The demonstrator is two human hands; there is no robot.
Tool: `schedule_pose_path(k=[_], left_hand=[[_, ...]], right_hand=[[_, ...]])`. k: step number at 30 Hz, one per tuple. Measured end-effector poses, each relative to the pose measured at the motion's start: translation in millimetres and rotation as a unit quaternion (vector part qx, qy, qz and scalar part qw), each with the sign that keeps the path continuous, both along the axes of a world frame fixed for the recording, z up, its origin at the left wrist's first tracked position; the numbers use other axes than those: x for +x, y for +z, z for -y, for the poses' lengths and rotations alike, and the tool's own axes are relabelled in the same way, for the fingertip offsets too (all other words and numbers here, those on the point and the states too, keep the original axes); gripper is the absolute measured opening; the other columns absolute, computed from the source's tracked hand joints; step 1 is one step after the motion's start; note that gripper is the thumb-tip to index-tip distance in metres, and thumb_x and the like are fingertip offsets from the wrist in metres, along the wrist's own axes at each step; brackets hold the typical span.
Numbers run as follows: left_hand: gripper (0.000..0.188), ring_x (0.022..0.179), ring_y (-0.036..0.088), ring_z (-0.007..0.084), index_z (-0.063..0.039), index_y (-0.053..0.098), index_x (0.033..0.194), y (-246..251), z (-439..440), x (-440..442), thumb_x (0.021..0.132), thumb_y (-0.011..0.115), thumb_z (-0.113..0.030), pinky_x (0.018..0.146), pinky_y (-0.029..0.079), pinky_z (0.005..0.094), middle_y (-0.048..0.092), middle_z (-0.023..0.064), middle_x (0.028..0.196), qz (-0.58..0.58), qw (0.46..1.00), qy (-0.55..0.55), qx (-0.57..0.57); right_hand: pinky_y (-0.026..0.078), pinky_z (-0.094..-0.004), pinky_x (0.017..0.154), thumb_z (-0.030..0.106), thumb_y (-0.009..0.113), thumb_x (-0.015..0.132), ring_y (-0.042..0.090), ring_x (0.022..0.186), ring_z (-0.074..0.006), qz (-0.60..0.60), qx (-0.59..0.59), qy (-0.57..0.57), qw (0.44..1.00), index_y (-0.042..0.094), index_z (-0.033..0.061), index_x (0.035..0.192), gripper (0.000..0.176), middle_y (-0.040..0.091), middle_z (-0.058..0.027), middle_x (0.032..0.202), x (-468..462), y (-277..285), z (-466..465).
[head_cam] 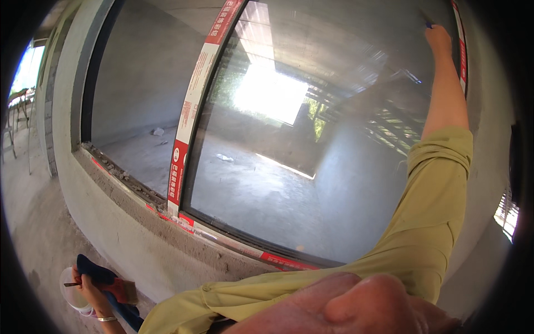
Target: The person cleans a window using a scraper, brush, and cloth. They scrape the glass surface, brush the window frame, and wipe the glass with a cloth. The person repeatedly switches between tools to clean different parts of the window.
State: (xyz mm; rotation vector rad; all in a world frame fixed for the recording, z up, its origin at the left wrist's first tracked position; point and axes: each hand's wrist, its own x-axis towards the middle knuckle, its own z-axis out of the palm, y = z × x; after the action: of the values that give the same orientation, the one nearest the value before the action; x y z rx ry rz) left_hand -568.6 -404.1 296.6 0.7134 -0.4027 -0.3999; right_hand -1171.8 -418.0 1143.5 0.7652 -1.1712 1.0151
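Observation:
At the upper right, my right hand (440, 41) reaches up against a large window pane (267, 179). It grips a small tool with a blue handle (428, 25), perhaps a scraper; its blade is blurred against the glass. Low on the left, my left hand (88, 292) holds a dark blue cloth (95, 268) and a wide brush (121, 290) with a red body and pale bristles. A thin dark handle (71, 284) sticks out from between its fingers. Right below that hand is a whitish plastic bucket (66, 277), partly hidden.
Red and white printed protective tape (194, 92) covers the aluminium window frame. Mortar crumbs (119, 172) lie along the sill at the left opening. Under it runs a plastered wall (125, 238). A metal stand (18, 108) is at the far left.

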Motion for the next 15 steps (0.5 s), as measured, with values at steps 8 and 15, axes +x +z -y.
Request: schedule_pose_path(k=[8,15], left_hand=[[0.031,0.091,0.053,0.0090,0.000,0.051,0.118,-2,-14,-7,0.088,0.047,-0.005,0.080,0.043,0.0214,0.057,0.0025,0.105,-0.005,1.000,0.009,0.000],[0.018,0.077,0.048,0.0042,-0.002,0.056,0.103,17,13,-14,0.086,0.050,-0.004,0.068,0.040,0.0182,0.053,-0.0029,0.089,0.045,0.999,0.020,-0.015]], right_hand=[[0.048,-0.0376,0.081,0.028,0.054,0.076,0.061,0.091,-0.0349,-0.104,0.157,-0.038,0.981,0.065,0.0085,0.104,0.036,0.065,-0.0172,0.096,23,-46,-40],[0.048,-0.0366,0.079,0.026,0.054,0.077,0.062,0.089,-0.0341,-0.198,0.156,0.103,0.962,0.064,0.0088,0.106,0.035,0.065,-0.0177,0.093,90,-144,14]])
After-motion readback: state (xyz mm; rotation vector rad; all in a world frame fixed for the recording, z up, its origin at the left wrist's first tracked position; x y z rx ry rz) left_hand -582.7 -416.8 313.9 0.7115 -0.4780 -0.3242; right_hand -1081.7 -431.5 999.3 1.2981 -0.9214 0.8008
